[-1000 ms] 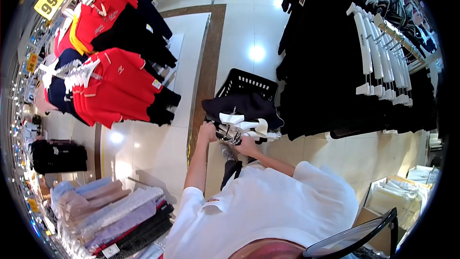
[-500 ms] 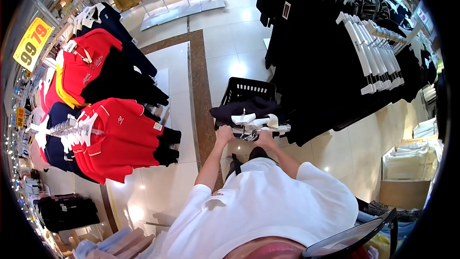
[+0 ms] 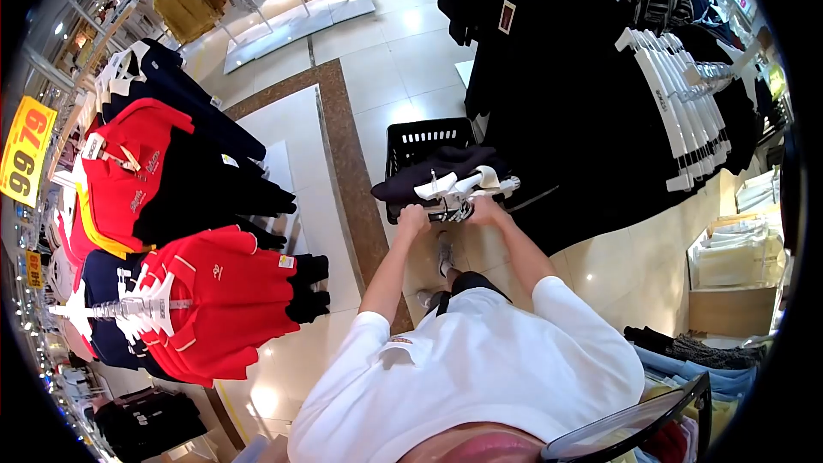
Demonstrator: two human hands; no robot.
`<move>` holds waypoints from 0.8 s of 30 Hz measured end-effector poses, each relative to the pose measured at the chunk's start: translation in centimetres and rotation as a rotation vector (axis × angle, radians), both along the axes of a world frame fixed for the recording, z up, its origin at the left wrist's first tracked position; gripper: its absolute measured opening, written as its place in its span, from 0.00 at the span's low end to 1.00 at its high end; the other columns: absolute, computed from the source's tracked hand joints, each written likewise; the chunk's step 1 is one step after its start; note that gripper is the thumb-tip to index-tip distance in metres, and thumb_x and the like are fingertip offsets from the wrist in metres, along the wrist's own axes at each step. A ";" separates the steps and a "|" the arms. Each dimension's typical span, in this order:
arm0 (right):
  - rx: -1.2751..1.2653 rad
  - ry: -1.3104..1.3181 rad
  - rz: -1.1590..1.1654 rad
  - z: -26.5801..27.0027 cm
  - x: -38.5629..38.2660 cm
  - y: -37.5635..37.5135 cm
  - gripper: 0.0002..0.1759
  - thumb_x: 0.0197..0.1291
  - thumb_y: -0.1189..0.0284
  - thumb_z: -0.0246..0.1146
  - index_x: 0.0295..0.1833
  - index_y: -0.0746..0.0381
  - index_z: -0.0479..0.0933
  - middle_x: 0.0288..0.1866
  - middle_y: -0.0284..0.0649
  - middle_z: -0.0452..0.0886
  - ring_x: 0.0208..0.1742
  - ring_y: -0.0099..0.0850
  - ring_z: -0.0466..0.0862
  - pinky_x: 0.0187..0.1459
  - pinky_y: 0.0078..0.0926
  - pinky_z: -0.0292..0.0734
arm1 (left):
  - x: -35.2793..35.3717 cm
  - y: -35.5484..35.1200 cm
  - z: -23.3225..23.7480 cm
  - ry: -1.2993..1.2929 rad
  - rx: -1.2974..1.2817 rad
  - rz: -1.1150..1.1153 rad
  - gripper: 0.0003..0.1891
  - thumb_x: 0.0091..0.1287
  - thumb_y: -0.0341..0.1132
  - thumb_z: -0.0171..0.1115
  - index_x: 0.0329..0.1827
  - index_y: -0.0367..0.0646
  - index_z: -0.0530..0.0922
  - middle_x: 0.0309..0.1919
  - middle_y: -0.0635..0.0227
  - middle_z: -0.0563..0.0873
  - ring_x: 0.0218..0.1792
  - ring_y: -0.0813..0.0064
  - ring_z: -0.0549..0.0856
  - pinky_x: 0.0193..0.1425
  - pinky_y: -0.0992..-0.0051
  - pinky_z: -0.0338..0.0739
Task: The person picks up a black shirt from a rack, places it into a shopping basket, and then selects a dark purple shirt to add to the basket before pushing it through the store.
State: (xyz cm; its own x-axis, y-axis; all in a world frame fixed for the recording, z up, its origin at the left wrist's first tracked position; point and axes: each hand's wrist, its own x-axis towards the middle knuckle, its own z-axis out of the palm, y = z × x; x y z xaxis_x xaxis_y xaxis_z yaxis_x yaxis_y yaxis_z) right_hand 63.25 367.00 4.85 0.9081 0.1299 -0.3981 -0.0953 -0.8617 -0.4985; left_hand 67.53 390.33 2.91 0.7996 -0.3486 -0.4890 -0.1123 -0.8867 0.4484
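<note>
A black basket (image 3: 429, 133) stands in front of me, with a dark garment (image 3: 437, 173) and white hangers (image 3: 463, 184) lying over its near part. My left hand (image 3: 413, 219) is closed on the handle bar at the near side of the basket, left of the hangers. Gripping the same bar farther right is my right hand (image 3: 487, 211), closed and close beside the hanger ends. The bar itself is mostly hidden by the hands and hangers.
Red shirts (image 3: 227, 291) and dark trousers hang on a rack at the left, under a yellow price sign (image 3: 28, 151). Black garments (image 3: 574, 137) on white hangers (image 3: 677, 111) stand close at the right. Folded clothes (image 3: 733, 253) fill a shelf farther right.
The racks have shifted in view, the left ones moving left and nearer. A shoe now shows below the basket. Both hands keep their hold on the bar.
</note>
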 end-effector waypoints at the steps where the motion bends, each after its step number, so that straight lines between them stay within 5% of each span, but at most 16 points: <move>1: 0.018 0.048 -0.012 -1.2 1.4 -1.3 0.24 0.31 0.58 0.70 0.32 0.65 0.82 0.34 0.54 0.82 0.38 0.46 0.83 0.42 0.37 0.78 | 1.0 -1.3 -1.3 0.013 0.017 -0.007 0.14 0.51 0.30 0.59 0.40 0.35 0.82 0.47 0.47 0.81 0.51 0.47 0.79 0.55 0.55 0.75; 10: 0.013 0.012 0.006 -1.2 11.4 -1.2 0.23 0.30 0.58 0.68 0.31 0.64 0.82 0.33 0.52 0.83 0.37 0.46 0.83 0.42 0.38 0.78 | 10.7 -1.4 -2.4 0.121 0.158 -0.063 0.15 0.54 0.31 0.57 0.44 0.35 0.81 0.49 0.47 0.80 0.53 0.50 0.79 0.56 0.56 0.75; 24: 0.030 0.028 0.056 0.1 23.1 1.4 0.21 0.30 0.60 0.65 0.31 0.62 0.82 0.35 0.51 0.82 0.39 0.45 0.82 0.45 0.38 0.77 | 21.4 0.9 0.7 -0.015 0.160 -0.035 0.11 0.47 0.31 0.59 0.31 0.33 0.83 0.37 0.44 0.83 0.43 0.50 0.83 0.51 0.62 0.78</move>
